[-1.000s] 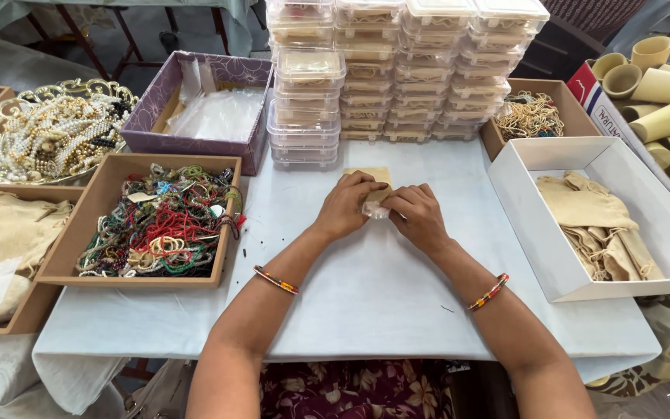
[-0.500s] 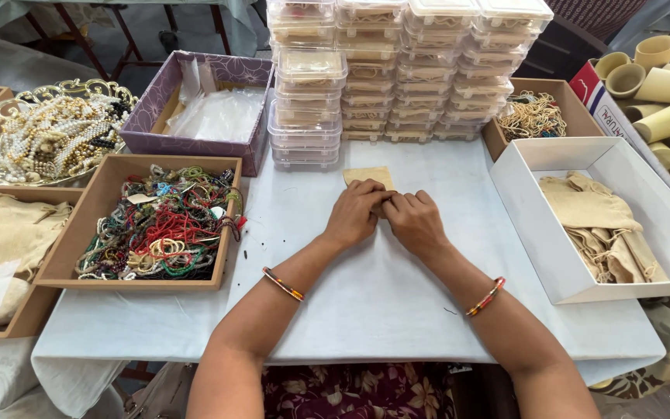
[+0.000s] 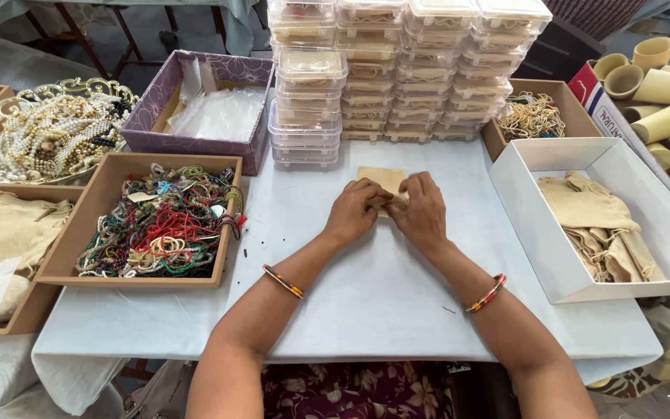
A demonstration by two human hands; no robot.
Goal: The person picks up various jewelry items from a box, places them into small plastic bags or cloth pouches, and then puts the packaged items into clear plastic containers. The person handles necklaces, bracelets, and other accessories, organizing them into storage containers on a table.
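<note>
A small beige cloth pouch (image 3: 380, 179) lies on the white table (image 3: 366, 295), just in front of the stacked plastic boxes. My left hand (image 3: 353, 212) and my right hand (image 3: 420, 210) meet at its near edge, fingers pinched on the cloth. Only the far half of the pouch shows; the rest is under my fingers. Each wrist wears a striped bangle.
Stacks of clear lidded boxes (image 3: 397, 70) stand at the back. A brown tray of coloured bead strings (image 3: 160, 225) is at the left, a purple box of plastic bags (image 3: 211, 109) behind it. A white box of beige pouches (image 3: 606, 217) sits at the right, beige cups (image 3: 664, 85) beyond.
Both hands stayed together on the pouch; their fingers shifted slightly along its near edge. Nothing else on the table moved.
</note>
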